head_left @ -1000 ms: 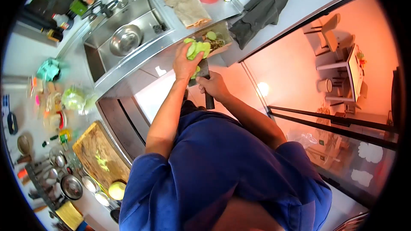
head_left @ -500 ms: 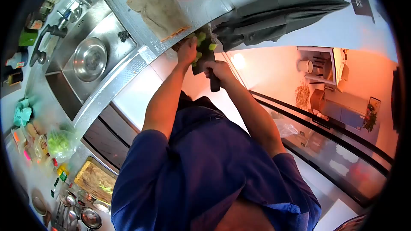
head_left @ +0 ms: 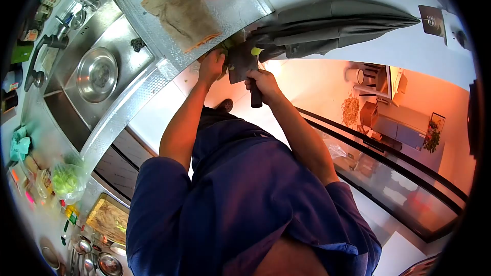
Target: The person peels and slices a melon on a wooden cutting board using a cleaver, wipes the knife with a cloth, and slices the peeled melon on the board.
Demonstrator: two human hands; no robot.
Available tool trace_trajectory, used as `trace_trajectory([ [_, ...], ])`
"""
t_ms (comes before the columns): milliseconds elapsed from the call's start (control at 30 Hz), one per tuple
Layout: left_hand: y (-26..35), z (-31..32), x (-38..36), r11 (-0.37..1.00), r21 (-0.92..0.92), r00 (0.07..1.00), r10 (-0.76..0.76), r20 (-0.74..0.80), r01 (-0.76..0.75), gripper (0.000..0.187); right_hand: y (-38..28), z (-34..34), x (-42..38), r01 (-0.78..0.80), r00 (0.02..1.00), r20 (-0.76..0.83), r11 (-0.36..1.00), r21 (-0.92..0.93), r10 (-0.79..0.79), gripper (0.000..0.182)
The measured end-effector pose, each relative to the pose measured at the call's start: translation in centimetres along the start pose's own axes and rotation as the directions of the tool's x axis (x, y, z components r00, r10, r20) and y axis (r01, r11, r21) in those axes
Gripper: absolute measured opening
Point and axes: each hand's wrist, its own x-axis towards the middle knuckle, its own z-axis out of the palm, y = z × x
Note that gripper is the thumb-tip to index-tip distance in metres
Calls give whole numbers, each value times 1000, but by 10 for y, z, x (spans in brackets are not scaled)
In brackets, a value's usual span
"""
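My right hand (head_left: 263,84) grips the black handle of a cleaver (head_left: 241,64), its broad dark blade pointing away from me past the counter's edge. One light green vegetable piece (head_left: 256,51) sits at the far end of the blade. My left hand (head_left: 211,66) is just left of the blade, fingers curled beside a dark, greenish edge. What those fingers hold, if anything, is hidden. A brown cloth (head_left: 184,16) lies on the counter beyond my left hand.
A steel sink (head_left: 128,26) at the left holds a metal bowl (head_left: 97,74). A dark grey garment (head_left: 332,28) lies beyond the cleaver. At lower left are a wooden cutting board (head_left: 108,218) and a bag of greens (head_left: 66,180). Black rails (head_left: 378,148) run along the right.
Most of the green pieces on the blade are gone from it, leaving one. My left hand has moved left off the blade. The view has shifted slightly.
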Motion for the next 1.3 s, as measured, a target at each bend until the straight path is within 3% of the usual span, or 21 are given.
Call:
trace_trajectory([
  [67,3,-4,-10,999,-3,999,38,-14,-38,52,1,1,0,22,1000,-15,999,39,-21,16],
  [167,-12,7,-19,995,68,997,-74,-34,76,57,3,3,2,73,997,-45,993,96,-69,16],
  [233,-19,20,-23,916,-348,967,-242,-78,201,53,4,5,3,89,996,-39,991,99,-86,14],
  [267,-24,20,-23,915,-350,966,-244,-81,202,53,4,5,2,88,996,-37,992,95,-85,14],
  [333,-7,6,-20,624,-522,813,-464,351,581,44,1,6,0,77,996,-41,996,33,-76,14],
  [367,3,0,-20,622,-524,813,-465,351,582,44,2,7,-1,76,996,-41,997,30,-75,14],
  [433,18,-10,-21,219,-600,631,-402,663,770,30,2,10,-1,87,996,-32,996,28,-86,16],
  [567,14,0,-14,193,-654,667,-402,627,731,30,1,11,-2,82,996,-19,996,16,-82,16],
  [633,1,3,-8,270,-599,655,-235,718,754,26,1,11,-3,85,996,-25,996,-9,-86,16],
  [667,-5,5,-6,270,-597,653,-232,721,755,26,1,11,-4,86,996,-29,996,-8,-87,16],
  [733,2,-2,-5,397,-574,697,-352,625,716,22,-1,11,-7,82,995,-47,996,-32,-84,16],
  [867,-5,4,2,303,-639,688,-505,521,707,24,-6,6,-13,79,994,-73,996,-36,-82,17],
  [933,-2,4,2,465,-561,697,-640,322,686,33,-7,3,-14,95,992,-76,993,-64,-100,18],
  [1033,5,3,2,526,-490,703,-641,308,695,38,-6,0,-13,82,993,-77,990,-113,-91,16],
  [1167,9,7,7,485,-526,690,-650,318,699,38,-4,-1,-15,63,995,-65,990,-128,-72,17],
  [1233,0,16,10,273,-712,668,-652,357,647,33,-2,-1,-17,39,996,-75,985,-167,-52,17],
  [1300,-10,17,9,278,-701,665,-653,363,656,29,-1,-1,-18,36,996,-70,984,-175,-49,17],
])
